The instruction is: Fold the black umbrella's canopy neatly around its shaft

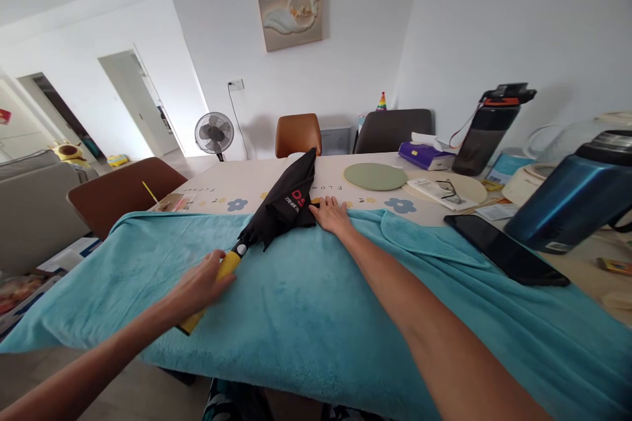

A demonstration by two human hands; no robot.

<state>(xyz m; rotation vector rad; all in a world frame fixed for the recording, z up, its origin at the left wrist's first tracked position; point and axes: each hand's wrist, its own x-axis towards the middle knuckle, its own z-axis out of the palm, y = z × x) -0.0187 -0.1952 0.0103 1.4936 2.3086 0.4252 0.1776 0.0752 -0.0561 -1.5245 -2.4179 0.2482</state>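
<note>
A folded black umbrella point(286, 200) with red and white lettering lies slantwise across a turquoise blanket point(296, 316), its tip pointing away from me. My left hand point(205, 283) is wrapped round its yellow handle point(230, 265). Beside the black canopy, my right hand point(332, 216) rests palm down near the blanket's far edge. Its fingers are stretched out and slightly apart, and the thumb touches the edge of the umbrella's fabric. The canopy's folds hang loose around the shaft.
On the right are a black phone point(503, 250), a blue flask point(573, 194), a dark bottle point(488, 131), glasses point(448, 191) on papers and a purple tissue pack point(425, 154). A green placemat point(375, 176) lies beyond my right hand. A pencil point(149, 191) is at left.
</note>
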